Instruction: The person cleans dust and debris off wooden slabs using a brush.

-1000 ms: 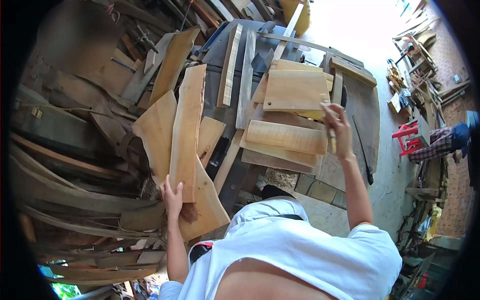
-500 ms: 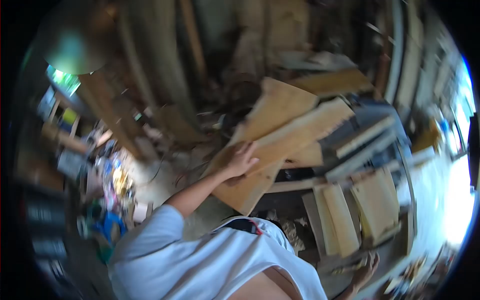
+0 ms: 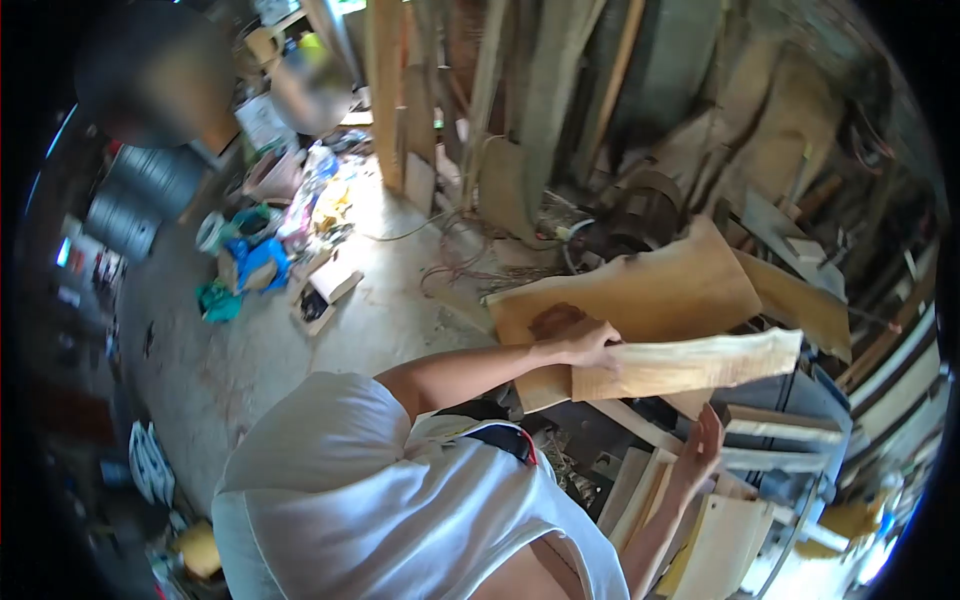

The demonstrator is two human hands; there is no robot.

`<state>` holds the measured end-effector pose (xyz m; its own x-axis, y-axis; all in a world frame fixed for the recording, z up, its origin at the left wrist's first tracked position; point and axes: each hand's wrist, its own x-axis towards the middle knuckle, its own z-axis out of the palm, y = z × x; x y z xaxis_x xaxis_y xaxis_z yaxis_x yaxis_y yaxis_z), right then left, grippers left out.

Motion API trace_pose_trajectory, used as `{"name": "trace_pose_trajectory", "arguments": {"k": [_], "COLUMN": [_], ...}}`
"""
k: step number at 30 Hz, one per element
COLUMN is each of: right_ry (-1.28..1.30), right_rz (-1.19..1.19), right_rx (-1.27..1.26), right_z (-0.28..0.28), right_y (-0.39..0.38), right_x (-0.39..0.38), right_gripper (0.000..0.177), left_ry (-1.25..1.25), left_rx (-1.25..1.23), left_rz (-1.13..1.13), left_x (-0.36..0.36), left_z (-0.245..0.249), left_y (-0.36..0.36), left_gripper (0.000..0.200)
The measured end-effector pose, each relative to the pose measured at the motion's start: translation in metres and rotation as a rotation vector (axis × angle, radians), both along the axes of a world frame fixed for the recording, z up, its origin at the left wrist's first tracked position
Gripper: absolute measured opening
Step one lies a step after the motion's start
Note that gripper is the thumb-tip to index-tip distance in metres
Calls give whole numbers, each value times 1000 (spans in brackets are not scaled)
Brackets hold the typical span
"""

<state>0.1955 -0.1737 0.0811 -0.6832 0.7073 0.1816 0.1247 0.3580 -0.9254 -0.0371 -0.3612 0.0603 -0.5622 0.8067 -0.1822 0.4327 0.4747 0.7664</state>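
Note:
My left hand is closed around the near-left end of a narrow wooden board with a rough, pale edge. This board is tipped up over a wider wooden plank, which has a dark round patch near its left end. My right hand is raised just below the narrow board's lower edge, fingers stretched and apart, holding nothing. Beneath that hand and forearm are several light wood pieces lying side by side.
Another wooden plank lies behind at the right. Short wood bars lie on a dark surface to my right. Tall planks lean at the back. A blue bag, an open cardboard box and loose clutter cover the floor on the left.
My left hand, flat on the boards before, now grips the narrow board, which has tipped up. My right hand has come up from the lower right to beside it. The view has turned left.

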Motion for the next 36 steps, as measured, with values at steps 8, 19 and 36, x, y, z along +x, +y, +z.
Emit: {"name": "trace_pose_trajectory", "arguments": {"k": [8, 19, 36], "right_ry": [-82, -163, -433], "right_rz": [-74, 75, -137], "right_rx": [90, 410, 552], "right_z": [-7, -34, -44], "right_y": [-77, -165, -215], "right_x": [-74, -118, -132], "right_gripper": [38, 38, 34], "left_ry": [-342, -177, -388], "left_rx": [310, 229, 399], "left_rz": [130, 26, -32], "left_x": [6, -21, -98], "left_z": [15, -8, -10], "left_y": [-59, -124, -285], "left_gripper": [36, 36, 37]}}
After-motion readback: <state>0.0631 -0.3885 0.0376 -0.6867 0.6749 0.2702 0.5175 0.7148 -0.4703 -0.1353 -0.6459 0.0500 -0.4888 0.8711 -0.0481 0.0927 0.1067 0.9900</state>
